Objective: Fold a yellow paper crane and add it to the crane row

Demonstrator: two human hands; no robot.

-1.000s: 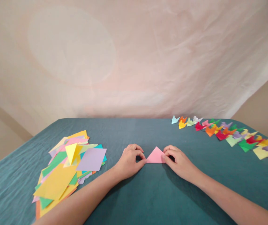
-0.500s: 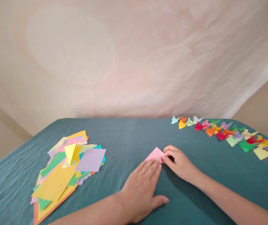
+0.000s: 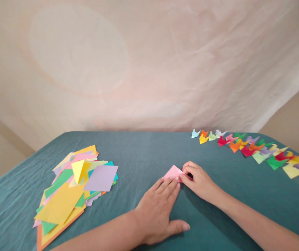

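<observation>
A piece of pink origami paper, folded to a point at its far side, lies on the table in front of me. My left hand rests flat with its fingertips on the near edge of the paper, thumb stretched out to the right. At the paper's right corner, my right hand pinches it between thumb and fingers. The fingertips of the left hand cover the paper's near part, so its lower folds are hidden.
On the left lies a loose pile of coloured paper sheets, with a lilac square and a folded yellow piece on top. Several small folded paper birds stand in rows at the right. A dark green cloth covers the table.
The pink paper's right side has shifted slightly under the right hand's pinch, and a crease now shows near its tip. Both hands have barely moved.
</observation>
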